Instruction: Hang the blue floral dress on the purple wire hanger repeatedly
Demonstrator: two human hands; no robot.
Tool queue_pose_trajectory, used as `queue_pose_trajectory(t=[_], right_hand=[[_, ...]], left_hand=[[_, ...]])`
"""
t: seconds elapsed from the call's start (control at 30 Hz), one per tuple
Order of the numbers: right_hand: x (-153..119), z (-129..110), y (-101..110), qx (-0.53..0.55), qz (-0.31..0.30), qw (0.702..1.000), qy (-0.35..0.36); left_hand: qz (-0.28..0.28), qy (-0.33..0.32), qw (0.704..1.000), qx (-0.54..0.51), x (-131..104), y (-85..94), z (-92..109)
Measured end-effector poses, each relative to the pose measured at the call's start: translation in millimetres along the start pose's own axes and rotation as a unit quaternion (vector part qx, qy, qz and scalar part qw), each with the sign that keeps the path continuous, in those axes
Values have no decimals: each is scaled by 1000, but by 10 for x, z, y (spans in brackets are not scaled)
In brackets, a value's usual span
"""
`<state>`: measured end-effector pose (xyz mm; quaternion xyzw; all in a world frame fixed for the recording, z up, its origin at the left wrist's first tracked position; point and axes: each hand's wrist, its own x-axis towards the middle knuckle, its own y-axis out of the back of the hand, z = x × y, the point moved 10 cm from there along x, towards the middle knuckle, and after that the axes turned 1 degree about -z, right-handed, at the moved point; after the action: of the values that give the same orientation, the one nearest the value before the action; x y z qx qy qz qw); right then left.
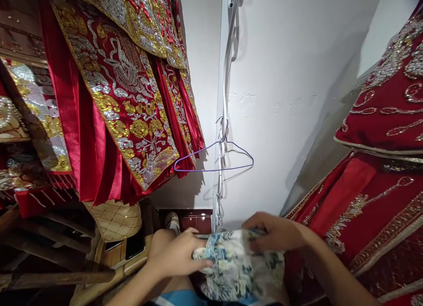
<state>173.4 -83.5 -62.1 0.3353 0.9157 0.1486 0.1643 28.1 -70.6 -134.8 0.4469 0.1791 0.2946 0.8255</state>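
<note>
A bunched piece of white cloth (231,270) with a blue, green and yellow leafy print lies over my lap at the bottom of the head view. My left hand (185,253) grips its left edge, the thumb on top and the fingers partly tucked into the fabric. Across its upper right part, my right hand (272,233) is curled on the cloth with the fingers bent into it; that area is slightly blurred. Beyond my hands, a thin purple wire hanger (214,168) hangs bare by its hook from a white strip on the wall.
Red garments with gold and silver embroidery (132,90) hang at the left. Beaded red garments (380,174) fill the right side. A bamboo chair (66,277) at lower left bears a dark phone (135,246) and a quilted cream item (115,218). My shoe (172,220) rests on red tiles.
</note>
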Motion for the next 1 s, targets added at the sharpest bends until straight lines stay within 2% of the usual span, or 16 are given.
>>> queue_pose_trajectory(t=[0.07, 0.13, 0.2, 0.3, 0.4, 0.5, 0.57, 0.67, 0.8, 0.9, 1.0], right_hand=[[0, -28, 356, -94, 115, 989, -3], [-7, -49, 739, -152, 253, 955, 6], [-3, -34, 1077, -155, 368, 916, 41], [152, 155, 1469, -106, 453, 882, 72], [479, 390, 1697, -37, 457, 886, 68], [785, 465, 1734, 32, 420, 903, 88], [840, 476, 1738, 52, 416, 903, 92], [679, 489, 1779, 56, 442, 891, 89], [324, 447, 1820, 49, 465, 880, 87], [176, 348, 1791, 41, 462, 882, 87], [172, 260, 1695, 32, 457, 884, 89]], left_hand=[[6, 76, 992, 98, -81, 236, -229], [3, 157, 975, 158, -177, 490, -426], [-4, 207, 960, 187, -267, 696, -530], [18, 234, 946, 224, -356, 966, -527], [121, 247, 927, 254, -419, 1303, -424], [201, 227, 922, 239, -425, 1528, -302], [246, 201, 925, 209, -420, 1645, -229], [319, 156, 925, 137, -446, 1818, -112], [352, 145, 924, 28, -384, 1961, -36], [377, 121, 918, 9, -185, 2144, 54], [379, 87, 921, 24, 182, 2335, 111]])
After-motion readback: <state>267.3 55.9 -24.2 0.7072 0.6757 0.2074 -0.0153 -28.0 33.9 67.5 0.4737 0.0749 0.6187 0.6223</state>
